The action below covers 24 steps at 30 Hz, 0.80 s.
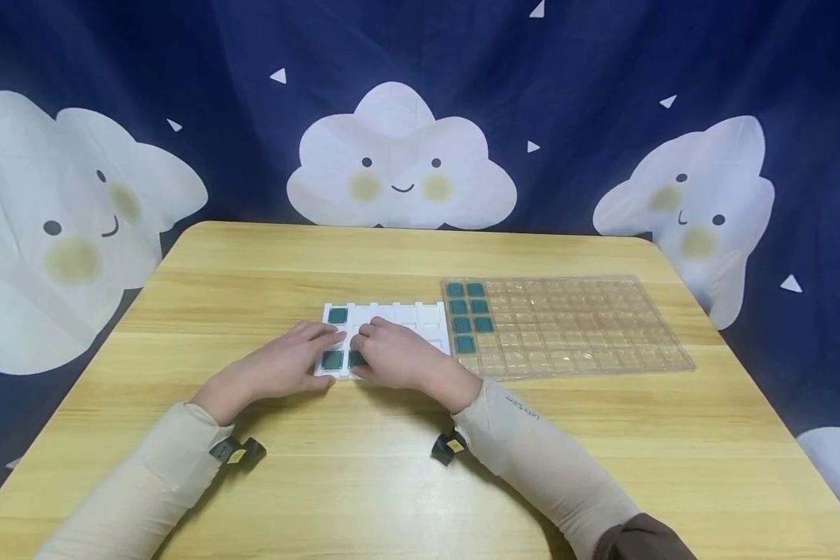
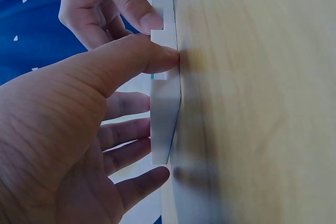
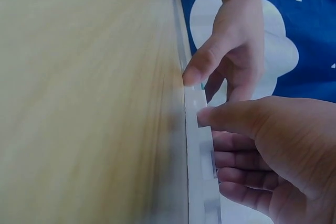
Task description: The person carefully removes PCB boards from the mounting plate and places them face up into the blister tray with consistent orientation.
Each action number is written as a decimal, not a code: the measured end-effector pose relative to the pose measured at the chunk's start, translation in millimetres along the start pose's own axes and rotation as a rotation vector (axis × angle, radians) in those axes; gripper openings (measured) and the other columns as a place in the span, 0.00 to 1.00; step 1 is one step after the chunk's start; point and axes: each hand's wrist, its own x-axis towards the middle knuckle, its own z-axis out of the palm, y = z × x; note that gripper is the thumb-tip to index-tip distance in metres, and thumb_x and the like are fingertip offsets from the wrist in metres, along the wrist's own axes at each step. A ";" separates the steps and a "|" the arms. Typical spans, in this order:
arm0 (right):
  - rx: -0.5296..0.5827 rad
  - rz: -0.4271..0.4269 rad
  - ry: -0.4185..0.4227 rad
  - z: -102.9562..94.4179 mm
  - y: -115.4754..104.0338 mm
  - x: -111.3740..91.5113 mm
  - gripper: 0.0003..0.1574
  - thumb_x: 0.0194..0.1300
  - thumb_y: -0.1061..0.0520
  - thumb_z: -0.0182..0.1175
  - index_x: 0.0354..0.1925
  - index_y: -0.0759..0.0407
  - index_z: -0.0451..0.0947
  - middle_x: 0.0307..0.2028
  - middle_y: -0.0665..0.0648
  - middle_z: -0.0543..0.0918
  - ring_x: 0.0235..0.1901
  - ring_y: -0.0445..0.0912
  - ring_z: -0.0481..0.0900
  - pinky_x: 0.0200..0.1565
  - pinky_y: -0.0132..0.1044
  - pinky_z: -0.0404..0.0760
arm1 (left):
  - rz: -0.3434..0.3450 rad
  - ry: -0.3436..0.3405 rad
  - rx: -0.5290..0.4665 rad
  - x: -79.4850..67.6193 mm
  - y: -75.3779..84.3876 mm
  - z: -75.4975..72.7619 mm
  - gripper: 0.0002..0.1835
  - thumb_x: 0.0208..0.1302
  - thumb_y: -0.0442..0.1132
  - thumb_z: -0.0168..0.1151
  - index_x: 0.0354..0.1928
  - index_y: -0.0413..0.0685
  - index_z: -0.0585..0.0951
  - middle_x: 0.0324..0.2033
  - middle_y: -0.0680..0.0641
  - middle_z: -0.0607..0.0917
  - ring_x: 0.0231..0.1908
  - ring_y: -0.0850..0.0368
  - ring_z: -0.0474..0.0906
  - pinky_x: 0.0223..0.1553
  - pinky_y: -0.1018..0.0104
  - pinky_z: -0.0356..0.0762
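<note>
A white compartment tray lies at the table's middle, with a green square chip in its far left slot and another green chip in the near left one. My left hand holds the tray's left end, thumb against the front wall and fingers over the top. The right hand bends its fingers over the near side of the tray, thumb at the front edge. Between its thumb and fingertips shows a third green chip, partly covered by the hand. The hands hide several tray slots.
Right beside the white tray lies a clear plastic tray with many pockets; several green chips fill its left columns. The wooden table reaches back to a blue curtain with cloud prints. Small black cameras hang at both wrists.
</note>
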 end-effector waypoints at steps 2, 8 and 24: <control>0.001 -0.001 0.002 -0.2 0.3 0.0 0.22 0.65 0.42 0.62 0.46 0.56 0.81 0.38 0.51 0.81 0.40 0.45 0.75 0.46 0.35 0.76 | 0.004 0.003 0.000 0.2 0.3 -0.1 0.41 0.58 0.50 0.69 0.69 0.37 0.67 0.64 0.35 0.69 0.65 0.38 0.63 0.66 0.44 0.63; 0.002 -0.008 0.012 -1.5 0.4 -0.2 0.21 0.65 0.42 0.62 0.46 0.56 0.82 0.37 0.50 0.81 0.38 0.44 0.74 0.45 0.35 0.76 | 0.006 0.009 0.008 0.4 0.8 -0.6 0.40 0.58 0.49 0.69 0.68 0.36 0.68 0.63 0.35 0.70 0.64 0.38 0.63 0.66 0.45 0.64; 0.003 -0.003 0.027 -6.2 0.0 -1.8 0.20 0.65 0.42 0.62 0.46 0.55 0.82 0.36 0.49 0.80 0.38 0.44 0.74 0.45 0.34 0.75 | 0.003 0.005 0.008 -0.1 0.0 -0.4 0.41 0.58 0.50 0.69 0.69 0.37 0.68 0.64 0.35 0.70 0.65 0.39 0.63 0.66 0.45 0.63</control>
